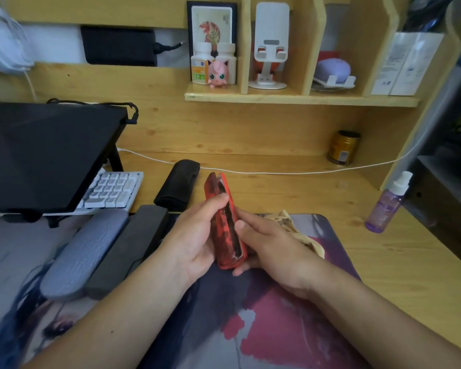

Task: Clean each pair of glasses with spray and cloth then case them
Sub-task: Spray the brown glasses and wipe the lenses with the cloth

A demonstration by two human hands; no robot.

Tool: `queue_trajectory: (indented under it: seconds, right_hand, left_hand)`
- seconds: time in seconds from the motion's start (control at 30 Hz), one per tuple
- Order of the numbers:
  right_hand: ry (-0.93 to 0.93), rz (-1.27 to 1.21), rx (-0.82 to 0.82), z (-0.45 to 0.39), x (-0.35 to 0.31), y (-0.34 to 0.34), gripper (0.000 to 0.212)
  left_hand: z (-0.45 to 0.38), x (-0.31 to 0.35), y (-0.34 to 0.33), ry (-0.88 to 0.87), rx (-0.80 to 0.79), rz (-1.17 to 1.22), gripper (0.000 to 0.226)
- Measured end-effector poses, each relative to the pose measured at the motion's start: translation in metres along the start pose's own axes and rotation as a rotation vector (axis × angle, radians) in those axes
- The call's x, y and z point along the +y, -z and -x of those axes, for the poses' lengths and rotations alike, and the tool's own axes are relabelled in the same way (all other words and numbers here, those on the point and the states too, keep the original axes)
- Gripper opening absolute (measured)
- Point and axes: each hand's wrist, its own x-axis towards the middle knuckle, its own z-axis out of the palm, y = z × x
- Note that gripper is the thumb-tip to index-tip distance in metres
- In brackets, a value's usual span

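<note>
The red glasses case (228,225) is gripped on edge between the left hand (197,235) and right hand (269,246) above the desk mat (290,328), its seam slightly parted, probably so it can be opened or pressed closed; the cloth (304,235) and spray bottle (386,206) are left within reach

Home desk: wooden shelf (301,98), keyboard (112,190), pink figurine (218,73).

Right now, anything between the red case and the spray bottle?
Head view: only the beige cloth, beside the right hand gripping the red case; then bare mat and desk to the spray bottle.
</note>
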Motion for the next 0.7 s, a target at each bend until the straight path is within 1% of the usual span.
queue_trajectory:
  seconds: [0.07,0.1,0.23,0.37,0.4,0.43,0.47,0.53,0.57,0.6,0.67,0.7]
  right_hand:
    - [-0.036,-0.049,0.001,0.002,-0.002,0.001,0.034]
    - [-0.057,-0.077,0.01,0.002,-0.003,0.002,0.033]
    - [-0.171,-0.18,0.092,-0.001,0.0,0.009,0.034]
    - [-0.255,-0.236,0.084,-0.002,-0.003,0.01,0.032]
    - [-0.254,-0.192,0.109,-0.002,-0.005,0.009,0.03]
    - [-0.233,-0.095,0.163,-0.002,-0.006,0.01,0.026]
    - [-0.192,0.055,0.251,-0.003,-0.006,0.011,0.021]
    - [-0.058,0.443,0.442,-0.003,-0.005,0.016,0.011]
    - [0.009,0.591,0.481,-0.002,-0.006,0.016,0.014]
    - [0.042,0.689,0.466,-0.002,-0.006,0.015,0.02]
    - [-0.004,0.833,0.385,-0.001,-0.01,0.005,0.026]
    - [-0.031,0.885,0.369,-0.002,-0.01,0.0,0.027]
  left_hand:
    - [-0.001,-0.001,0.0,0.016,-0.008,0.015,0.028]
    - [-0.002,-0.001,0.0,0.025,-0.01,0.024,0.029]
    - [-0.002,0.004,0.003,0.081,-0.018,0.074,0.039]
    - [0.001,0.007,0.003,0.122,0.007,0.081,0.046]
    - [0.001,0.008,0.004,0.128,0.019,0.086,0.047]
    - [0.001,0.01,0.005,0.132,0.032,0.089,0.047]
    - [0.001,0.012,0.005,0.134,0.043,0.086,0.046]
    - [0.002,0.016,0.006,0.132,0.064,0.066,0.044]
    - [0.003,0.017,0.005,0.134,0.068,0.055,0.044]
    - [0.003,0.017,0.005,0.136,0.066,0.044,0.043]
    - [0.004,0.016,0.003,0.126,0.06,0.007,0.039]
    - [0.004,0.016,0.002,0.117,0.057,-0.016,0.037]
